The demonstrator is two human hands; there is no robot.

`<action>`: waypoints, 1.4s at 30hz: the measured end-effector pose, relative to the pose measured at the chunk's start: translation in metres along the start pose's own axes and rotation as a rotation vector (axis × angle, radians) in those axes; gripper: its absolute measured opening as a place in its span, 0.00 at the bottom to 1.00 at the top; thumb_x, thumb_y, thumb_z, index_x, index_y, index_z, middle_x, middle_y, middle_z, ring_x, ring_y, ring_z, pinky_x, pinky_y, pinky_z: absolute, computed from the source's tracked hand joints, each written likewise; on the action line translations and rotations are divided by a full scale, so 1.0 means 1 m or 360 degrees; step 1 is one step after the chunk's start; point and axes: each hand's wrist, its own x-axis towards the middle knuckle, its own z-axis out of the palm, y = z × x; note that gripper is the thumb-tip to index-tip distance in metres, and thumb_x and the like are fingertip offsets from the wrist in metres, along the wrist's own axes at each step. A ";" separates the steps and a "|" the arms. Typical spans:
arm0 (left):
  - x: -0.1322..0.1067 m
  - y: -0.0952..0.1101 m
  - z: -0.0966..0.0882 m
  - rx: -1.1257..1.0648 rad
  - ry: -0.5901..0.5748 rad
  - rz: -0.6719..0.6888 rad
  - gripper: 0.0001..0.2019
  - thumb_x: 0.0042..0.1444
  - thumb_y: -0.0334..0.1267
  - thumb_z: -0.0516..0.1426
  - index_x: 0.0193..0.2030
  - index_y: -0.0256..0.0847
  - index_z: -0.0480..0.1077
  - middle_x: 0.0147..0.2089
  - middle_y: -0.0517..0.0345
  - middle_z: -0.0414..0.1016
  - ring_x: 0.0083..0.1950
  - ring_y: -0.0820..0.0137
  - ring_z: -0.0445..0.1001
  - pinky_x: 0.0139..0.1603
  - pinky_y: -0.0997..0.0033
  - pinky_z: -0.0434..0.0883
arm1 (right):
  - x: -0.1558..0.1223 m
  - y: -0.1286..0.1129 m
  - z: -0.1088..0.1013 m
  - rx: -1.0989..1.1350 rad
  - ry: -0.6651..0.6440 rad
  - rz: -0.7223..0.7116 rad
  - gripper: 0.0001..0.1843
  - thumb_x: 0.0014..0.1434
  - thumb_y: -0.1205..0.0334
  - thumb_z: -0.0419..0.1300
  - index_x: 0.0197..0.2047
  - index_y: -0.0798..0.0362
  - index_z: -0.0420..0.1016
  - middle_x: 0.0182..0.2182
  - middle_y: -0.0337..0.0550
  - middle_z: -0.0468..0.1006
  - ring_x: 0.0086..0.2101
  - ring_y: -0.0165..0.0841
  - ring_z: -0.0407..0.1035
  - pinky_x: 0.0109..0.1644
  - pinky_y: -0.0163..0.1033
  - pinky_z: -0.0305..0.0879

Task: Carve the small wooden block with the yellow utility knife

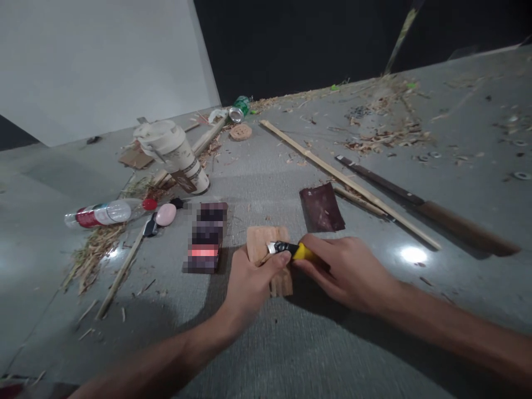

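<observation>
A pale block of wood (267, 237) with a grooved surface is gripped by my left hand (250, 280), its thumb lying across the front. My right hand (344, 269) is closed around the yellow handle of a utility knife (301, 251). The knife's short blade points left and touches the wood's face near its middle. My left thumb presses by the black front part of the knife. Just beyond my right hand lies a dark red-brown sheet, like sandpaper (322, 208). Left of the wood is a pixelated dark rectangular object (205, 238).
At the left are a white tumbler (178, 152), a plastic bottle (103, 213) and a thin stick (120, 274). A long wooden strip (324, 164) and a long saw-like tool (432, 210) lie at the right. A green can (240, 109) and wood shavings (386, 136) are farther back.
</observation>
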 end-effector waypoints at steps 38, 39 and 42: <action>0.002 -0.001 -0.005 0.0168 -0.0207 0.0022 0.17 0.52 0.45 0.72 0.43 0.37 0.79 0.38 0.56 0.80 0.36 0.70 0.77 0.38 0.74 0.76 | 0.004 0.015 -0.022 -0.0115 -0.0096 -0.0356 0.12 0.73 0.53 0.51 0.38 0.50 0.65 0.27 0.38 0.74 0.23 0.31 0.66 0.30 0.43 0.43; 0.002 -0.001 -0.006 0.0168 -0.0230 0.0026 0.17 0.52 0.45 0.72 0.43 0.37 0.79 0.38 0.56 0.80 0.37 0.70 0.77 0.38 0.74 0.76 | 0.004 0.015 -0.022 -0.0116 -0.0099 -0.0378 0.12 0.73 0.54 0.51 0.38 0.50 0.65 0.27 0.37 0.74 0.23 0.31 0.66 0.30 0.43 0.43; 0.002 0.000 -0.005 0.0190 -0.0251 0.0030 0.17 0.52 0.45 0.72 0.42 0.37 0.79 0.37 0.57 0.80 0.36 0.70 0.77 0.37 0.74 0.76 | 0.004 0.016 -0.021 -0.0096 -0.0115 -0.0364 0.12 0.73 0.54 0.51 0.39 0.50 0.65 0.27 0.37 0.74 0.23 0.30 0.66 0.30 0.43 0.43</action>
